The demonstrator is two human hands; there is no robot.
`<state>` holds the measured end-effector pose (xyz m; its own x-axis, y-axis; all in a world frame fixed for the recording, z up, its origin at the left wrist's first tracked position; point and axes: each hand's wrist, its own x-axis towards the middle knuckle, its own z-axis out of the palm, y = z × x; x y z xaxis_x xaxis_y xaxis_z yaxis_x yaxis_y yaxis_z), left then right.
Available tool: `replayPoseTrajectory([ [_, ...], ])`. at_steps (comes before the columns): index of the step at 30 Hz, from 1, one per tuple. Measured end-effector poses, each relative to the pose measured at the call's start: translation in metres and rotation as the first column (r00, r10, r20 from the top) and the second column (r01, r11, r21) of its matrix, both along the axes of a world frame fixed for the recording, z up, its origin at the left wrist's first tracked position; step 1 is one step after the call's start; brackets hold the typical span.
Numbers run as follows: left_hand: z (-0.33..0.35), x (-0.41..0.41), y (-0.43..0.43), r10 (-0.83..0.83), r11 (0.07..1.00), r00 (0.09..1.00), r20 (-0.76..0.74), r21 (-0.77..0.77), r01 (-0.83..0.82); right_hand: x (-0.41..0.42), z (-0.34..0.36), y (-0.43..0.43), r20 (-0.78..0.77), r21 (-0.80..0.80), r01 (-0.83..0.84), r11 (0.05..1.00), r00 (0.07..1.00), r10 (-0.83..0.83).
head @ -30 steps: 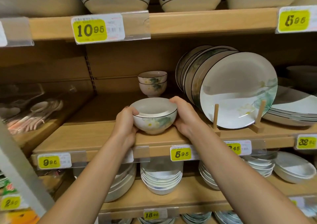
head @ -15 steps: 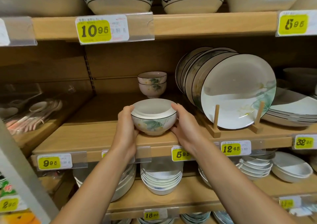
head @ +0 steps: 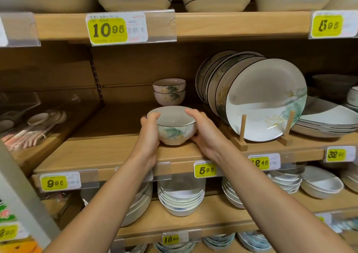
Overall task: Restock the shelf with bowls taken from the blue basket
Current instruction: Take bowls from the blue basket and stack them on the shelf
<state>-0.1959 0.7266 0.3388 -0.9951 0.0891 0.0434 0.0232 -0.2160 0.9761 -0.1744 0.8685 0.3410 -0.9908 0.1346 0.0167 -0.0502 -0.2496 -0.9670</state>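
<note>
Bowl [head: 175, 128], white with a dark rim line and a green leaf and yellow flower on its side, upright, held between both hands near the front of the middle wooden shelf [head: 108, 152]; its foot sits at the board, though full contact cannot be told. Left hand [head: 149, 130] curls round the bowl's left side, thumb at the rim. Right hand [head: 205, 134] cups the right side, fingers bent over the rim. Behind it, well back on the same shelf, stand two matching bowls [head: 169, 92], nested. To the right, a row of plates [head: 265, 99] on edge in a wooden rack [head: 243, 136]. A yellow price tag [head: 205, 169] reading 5.98 is on the shelf edge below the bowl. Spoons [head: 38, 125] lie at far left. Stacked white bowls [head: 181, 196] fill the shelf beneath.
</note>
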Motion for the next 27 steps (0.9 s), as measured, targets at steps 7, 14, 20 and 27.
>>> replayPoseTrajectory([
  [7,0.058,-0.035,-0.019,-0.119,0.99,0.987,-0.11,0.064,0.126,-0.026,0.057,-0.003,-0.141,0.168,0.012,0.986,0.99,0.011],
  [14,0.096,-0.086,-0.012,-0.084,0.994,0.995,-0.045,0.07,0.087,-0.098,0.095,-0.023,-0.108,0.124,0.261,0.957,0.963,-0.249],
  [20,0.107,-0.129,-0.013,-0.076,0.996,0.996,-0.05,0.047,0.079,-0.145,0.104,-0.028,-0.103,0.008,0.347,0.938,0.933,-0.345],
  [27,0.114,-0.171,0.0,-0.127,0.989,0.974,-0.188,-0.101,0.109,-0.185,0.118,-0.02,-0.143,0.029,0.464,0.885,0.878,-0.456],
])
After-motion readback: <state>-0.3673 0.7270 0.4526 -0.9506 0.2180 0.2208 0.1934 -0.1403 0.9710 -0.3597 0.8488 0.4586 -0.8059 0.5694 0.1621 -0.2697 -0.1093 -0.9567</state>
